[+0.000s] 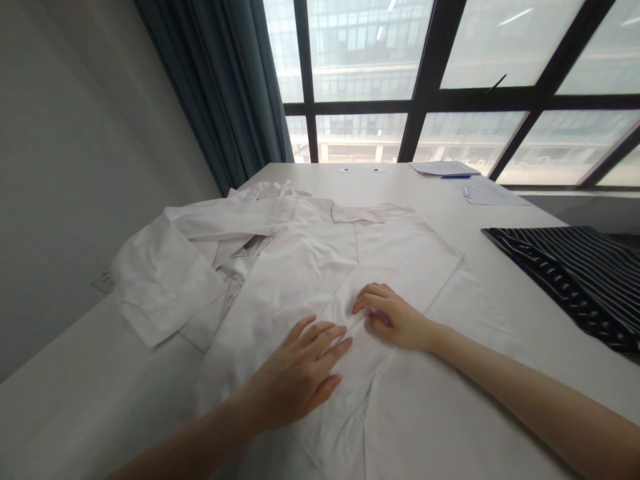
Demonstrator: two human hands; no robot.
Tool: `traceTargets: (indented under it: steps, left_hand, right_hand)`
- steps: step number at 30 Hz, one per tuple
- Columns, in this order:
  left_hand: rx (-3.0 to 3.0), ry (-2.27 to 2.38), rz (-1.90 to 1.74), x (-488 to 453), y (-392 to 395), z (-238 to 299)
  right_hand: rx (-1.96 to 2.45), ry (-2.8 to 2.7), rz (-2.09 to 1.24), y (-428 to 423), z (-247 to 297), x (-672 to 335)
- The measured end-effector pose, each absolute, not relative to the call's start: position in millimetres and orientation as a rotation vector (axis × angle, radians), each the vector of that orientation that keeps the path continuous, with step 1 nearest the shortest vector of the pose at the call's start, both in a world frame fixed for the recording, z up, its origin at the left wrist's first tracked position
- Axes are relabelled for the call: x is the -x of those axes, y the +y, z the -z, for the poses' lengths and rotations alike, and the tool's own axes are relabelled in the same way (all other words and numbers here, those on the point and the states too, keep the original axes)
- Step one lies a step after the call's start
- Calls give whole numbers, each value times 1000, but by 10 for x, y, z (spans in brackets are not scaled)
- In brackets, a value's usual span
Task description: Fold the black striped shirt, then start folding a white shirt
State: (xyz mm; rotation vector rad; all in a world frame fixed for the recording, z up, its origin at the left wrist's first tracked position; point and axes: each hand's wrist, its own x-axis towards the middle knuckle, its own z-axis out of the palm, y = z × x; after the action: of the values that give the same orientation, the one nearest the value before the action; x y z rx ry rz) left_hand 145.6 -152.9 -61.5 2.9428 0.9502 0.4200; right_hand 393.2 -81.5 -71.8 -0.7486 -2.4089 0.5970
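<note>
A white long-sleeved shirt (320,267) lies spread over the table, collar toward the window, with its front fabric creased around my hands. My left hand (295,373) rests on the lower front, fingers stretched and slightly apart, the fingertips touching the cloth near the front edge. Just to the right and farther up, my right hand (395,317) has curled fingers and a bent thumb closed on the shirt's front fabric. Its fingertips are partly hidden. One sleeve (165,280) is folded out over the left side of the table.
The white table (505,260) runs back to the window. At right lies a black striped cloth (575,273). Papers (445,168) and a blue pen (456,177) are at the far right. A dark blue curtain (220,87) hangs beside the wall at left.
</note>
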Motion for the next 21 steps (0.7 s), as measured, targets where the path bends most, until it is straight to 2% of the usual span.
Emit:
traceTargets:
  steps: [7, 21]
  left_hand:
    - [-2953, 978, -334, -1479, -1564, 613]
    - [-2944, 862, -303, -1450, -1572, 646]
  right_hand:
    - [839, -2364, -702, -766, 707, -3974]
    - [833, -2475, -436, -862, 702, -3919]
